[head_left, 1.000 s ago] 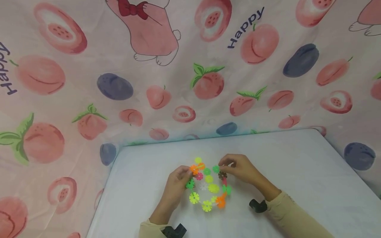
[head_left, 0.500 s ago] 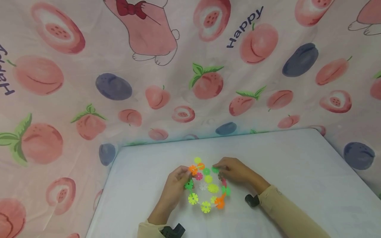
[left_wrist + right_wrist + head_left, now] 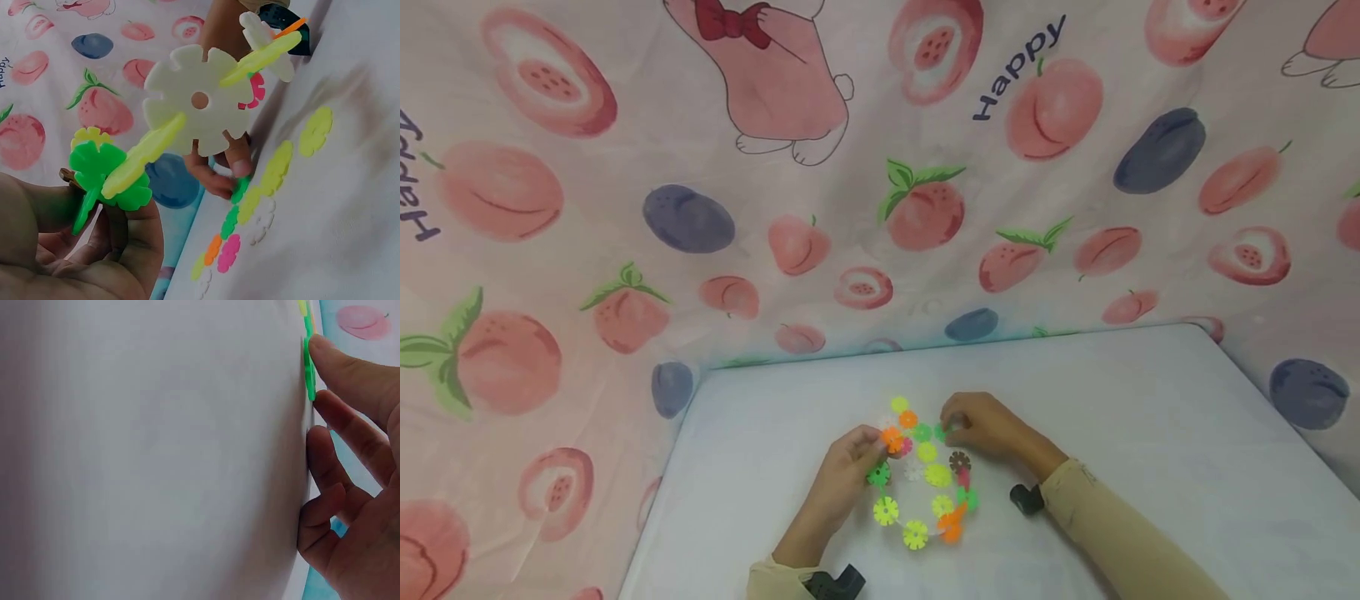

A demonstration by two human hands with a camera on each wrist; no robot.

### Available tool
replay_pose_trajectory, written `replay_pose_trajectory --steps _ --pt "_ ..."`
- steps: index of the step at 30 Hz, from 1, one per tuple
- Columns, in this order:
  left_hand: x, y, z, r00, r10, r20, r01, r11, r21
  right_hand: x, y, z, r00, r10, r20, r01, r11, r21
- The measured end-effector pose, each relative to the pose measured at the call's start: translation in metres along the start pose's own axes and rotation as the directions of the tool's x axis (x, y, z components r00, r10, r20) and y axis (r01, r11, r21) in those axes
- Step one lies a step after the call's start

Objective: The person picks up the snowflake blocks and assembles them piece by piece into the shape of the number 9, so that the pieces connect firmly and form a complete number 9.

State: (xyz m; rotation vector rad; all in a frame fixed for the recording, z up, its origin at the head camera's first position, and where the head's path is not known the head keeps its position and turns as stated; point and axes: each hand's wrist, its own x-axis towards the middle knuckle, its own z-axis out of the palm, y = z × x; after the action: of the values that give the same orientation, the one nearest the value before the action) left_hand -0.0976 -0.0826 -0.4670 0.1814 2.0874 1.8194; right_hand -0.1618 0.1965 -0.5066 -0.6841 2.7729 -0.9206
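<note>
My left hand [image 3: 850, 465] pinches one end of a chain of snowflake discs [image 3: 886, 511], near an orange disc and a green disc [image 3: 100, 165]. Joined edge to edge in yellow, white, orange, green and pink, the chain curves round toward the right, where a brown disc [image 3: 959, 461] ends it. My right hand [image 3: 988, 425] is down at the table, its thumb and fingertips at the edges of a loose green snowflake disc [image 3: 309, 369]. The remaining right fingers are bent against the tabletop. Part of that disc is hidden by the fingers in the head view.
Several loose discs lie flat on the white table [image 3: 1150, 433], among them a yellow disc [image 3: 937, 476], a pink disc [image 3: 229, 253] and a white disc [image 3: 263, 220]. A fruit-patterned cloth [image 3: 850, 208] rises behind the table. Black wrist mounts [image 3: 1027, 499] are on both sleeves.
My right hand has moved from beside the brown disc to the loose green disc. The chain's brown end has sunk slightly, apart from that hand. My left hand has lowered a little.
</note>
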Motion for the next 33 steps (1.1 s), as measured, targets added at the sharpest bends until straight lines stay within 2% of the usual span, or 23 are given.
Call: replay_pose_trajectory --steps 3,8,10,17,23,28,33 --pt "0.000 -0.001 -0.001 1.000 -0.002 0.020 0.002 1.000 0.003 0.003 -0.001 0.000 1.000 0.005 0.004 -0.005 1.000 -0.006" --pt "0.000 -0.001 -0.001 0.999 0.003 0.039 -0.004 1.000 0.021 0.007 0.000 0.001 0.995 0.091 0.032 -0.091 0.996 -0.002" --pt "0.000 -0.001 -0.001 0.999 0.006 0.042 -0.007 1.000 0.030 0.007 0.001 0.000 0.991 0.133 0.034 -0.133 0.991 0.022" --pt "-0.001 -0.001 -0.003 0.999 0.006 0.050 -0.008 1.000 0.027 0.002 0.004 -0.006 0.986 0.167 0.013 -0.168 0.976 0.141" --pt "-0.002 -0.003 -0.004 0.999 0.012 0.053 -0.013 1.000 0.020 -0.003 -0.002 -0.015 0.976 0.213 0.053 -0.219 0.936 0.275" --pt "0.000 -0.006 -0.003 0.998 0.007 0.061 -0.008 1.000 0.006 -0.008 -0.015 -0.026 0.978 0.196 0.071 -0.207 0.883 0.420" --pt "0.002 -0.004 0.000 0.996 -0.017 0.084 0.019 1.000 -0.021 -0.013 -0.038 -0.037 0.979 0.176 0.102 -0.204 0.835 0.511"
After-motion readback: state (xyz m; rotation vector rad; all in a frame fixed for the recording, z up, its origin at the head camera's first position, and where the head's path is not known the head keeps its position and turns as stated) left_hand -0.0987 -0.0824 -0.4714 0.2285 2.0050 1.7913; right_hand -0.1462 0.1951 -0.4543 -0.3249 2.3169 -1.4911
